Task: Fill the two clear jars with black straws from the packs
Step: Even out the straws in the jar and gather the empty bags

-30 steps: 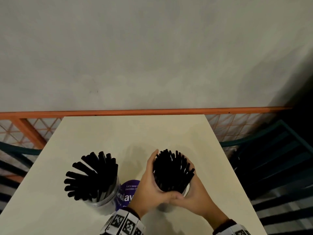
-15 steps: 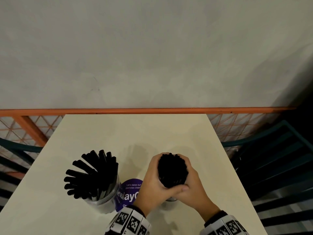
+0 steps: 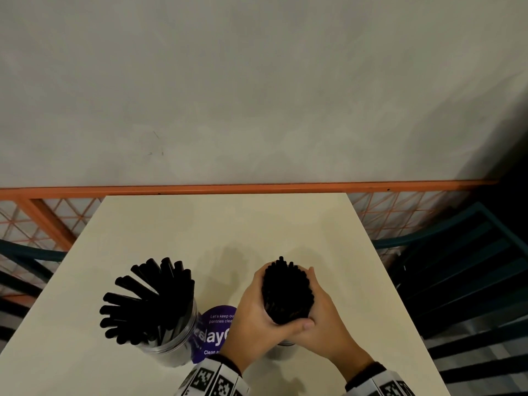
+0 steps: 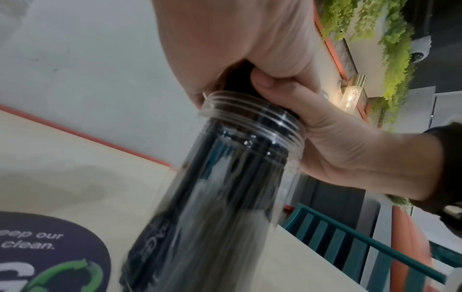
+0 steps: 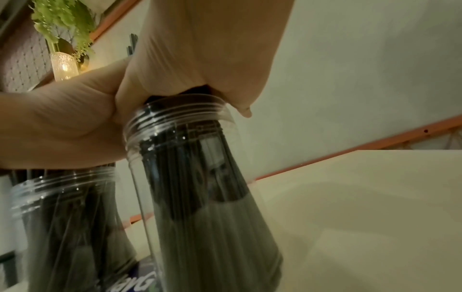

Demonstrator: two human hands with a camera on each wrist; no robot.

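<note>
Two clear jars stand on the cream table (image 3: 228, 224). The left jar (image 3: 174, 348) holds black straws (image 3: 148, 298) that fan out loosely. Both hands wrap a tight bundle of black straws (image 3: 287, 292) just above the right jar's mouth. My left hand (image 3: 254, 315) curls round the bundle's left side, and its thumb lies across the front. My right hand (image 3: 328, 315) cups the right side. In the wrist views the right jar (image 4: 225, 177) (image 5: 200, 197) is full of upright straws below the left hand (image 4: 237, 39) and right hand (image 5: 212, 49). From the head view the jar is mostly hidden.
A round purple sticker (image 3: 217, 330) lies on the table between the jars. An orange rail (image 3: 257, 188) with mesh runs along the table's far edge before a grey wall. Teal slatted chairs (image 3: 457, 267) stand right and left of the table.
The straws in the right jar stood spread out a second ago. Both hands have closed in and gathered them into one tight bundle. The left jar has not moved.
</note>
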